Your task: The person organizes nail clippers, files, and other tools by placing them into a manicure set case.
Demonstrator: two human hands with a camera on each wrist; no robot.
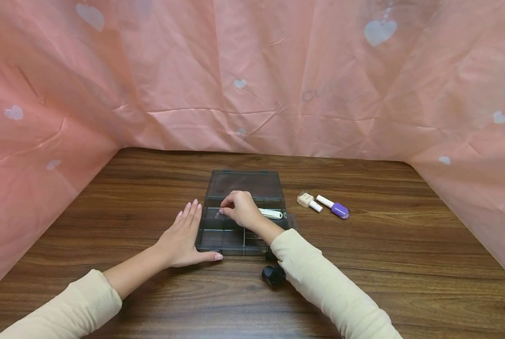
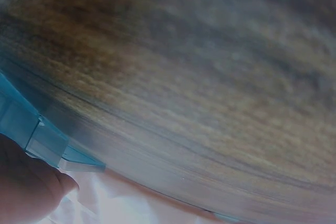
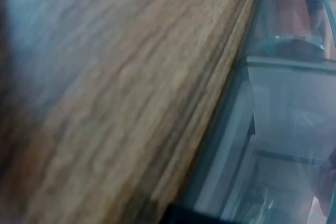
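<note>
A dark see-through divided box (image 1: 222, 237) lies on the table with its compartments facing up. My right hand (image 1: 244, 210) reaches over the box, thumb and forefinger pinching a small clear thing (image 1: 218, 214) whose kind I cannot tell. Beside that hand, a silvery nail clipper (image 1: 271, 214) lies in a right-hand compartment, partly covered by the hand. My left hand (image 1: 182, 240) rests with fingers spread along the box's left side, its thumb at the front left corner. The left wrist view catches a fingertip (image 2: 37, 187) near the bluish box corner (image 2: 50, 142).
Right of the box lie a beige nail polish bottle (image 1: 306, 199) with a white cap and a purple nail polish bottle (image 1: 340, 210). A black device (image 1: 273, 275) sits under the right wrist. Pink curtain (image 1: 252, 94) with hearts surrounds the wooden table (image 1: 383, 263).
</note>
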